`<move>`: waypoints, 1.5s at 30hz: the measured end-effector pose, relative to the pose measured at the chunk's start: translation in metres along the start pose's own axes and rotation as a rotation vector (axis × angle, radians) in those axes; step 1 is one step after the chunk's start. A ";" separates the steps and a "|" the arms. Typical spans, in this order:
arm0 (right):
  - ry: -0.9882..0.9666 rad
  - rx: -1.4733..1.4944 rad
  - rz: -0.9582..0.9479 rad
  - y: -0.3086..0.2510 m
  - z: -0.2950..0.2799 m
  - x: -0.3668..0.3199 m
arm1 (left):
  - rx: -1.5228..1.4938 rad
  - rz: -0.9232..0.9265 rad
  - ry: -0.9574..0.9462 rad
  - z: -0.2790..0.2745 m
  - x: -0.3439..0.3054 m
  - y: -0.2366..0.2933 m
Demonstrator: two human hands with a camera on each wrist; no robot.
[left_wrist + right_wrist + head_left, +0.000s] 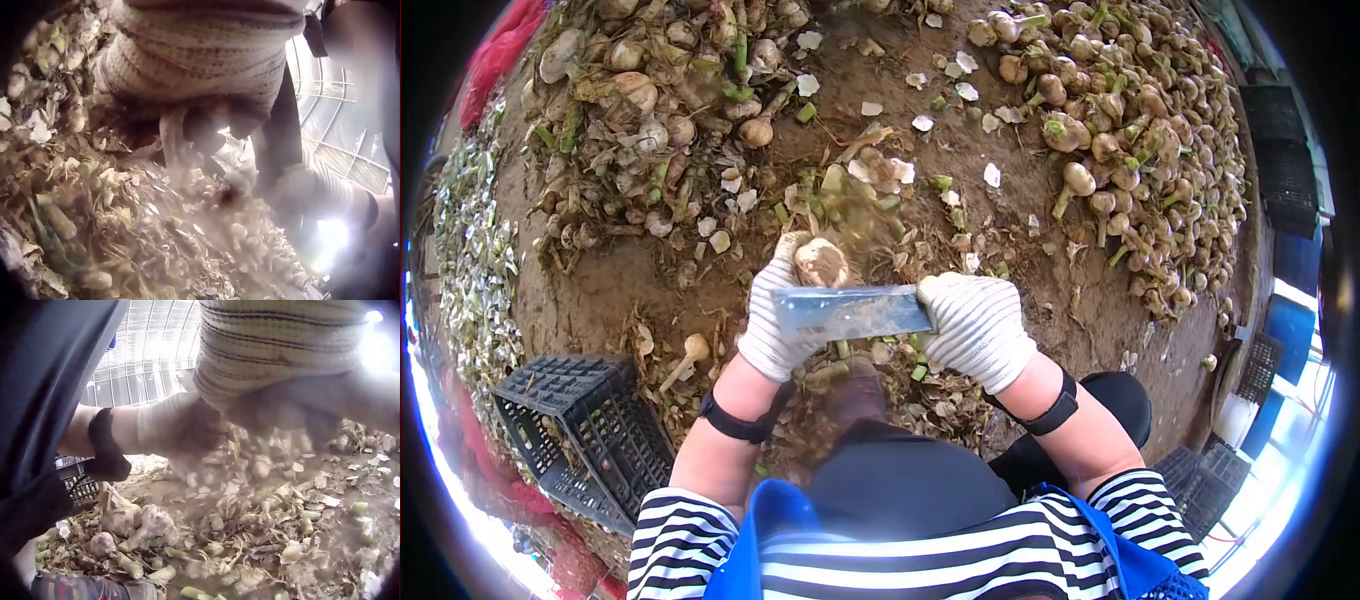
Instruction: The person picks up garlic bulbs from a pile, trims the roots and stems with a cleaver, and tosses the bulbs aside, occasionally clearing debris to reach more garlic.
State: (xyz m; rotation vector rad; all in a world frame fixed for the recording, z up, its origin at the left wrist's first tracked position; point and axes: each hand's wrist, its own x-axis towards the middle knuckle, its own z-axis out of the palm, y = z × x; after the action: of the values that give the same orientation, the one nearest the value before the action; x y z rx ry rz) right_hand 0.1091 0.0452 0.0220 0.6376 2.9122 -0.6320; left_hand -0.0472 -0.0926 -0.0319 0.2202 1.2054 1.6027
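In the head view my left hand (770, 318), in a striped white knit glove, grips a garlic bulb (822, 262) whose pale round face shows above the glove. My gloved right hand (978, 330) holds a knife (855, 312) with a broad metal blade by its handle. The blade lies level between the two hands, just below the bulb, and overlaps the left glove in this view. From the left wrist a stem (172, 137) hangs under the glove, with the dark blade beside it. Blur covers the fingers in the right wrist view.
Garlic with stems is heaped at the left (630, 110) and the right (1140, 150). Cut stems, skins and leaves litter the soil between and below the hands. A black plastic crate (585, 430) stands at lower left, near a loose garlic bulb (696, 347).
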 end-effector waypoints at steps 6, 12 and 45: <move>-0.033 0.059 -0.047 -0.016 0.002 0.007 | -0.121 -0.144 0.164 0.010 -0.003 -0.006; -0.062 0.095 0.017 -0.005 0.013 0.000 | 1.601 0.720 -0.127 0.010 -0.008 -0.011; 0.342 1.189 0.558 -0.028 0.052 0.016 | -0.767 0.137 0.277 0.049 0.035 0.010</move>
State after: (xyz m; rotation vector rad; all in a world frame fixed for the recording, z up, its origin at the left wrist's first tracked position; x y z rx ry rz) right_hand 0.0834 0.0067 -0.0174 1.6604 2.0688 -2.2758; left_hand -0.0357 -0.0349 -0.0159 -0.4300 0.7003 2.1448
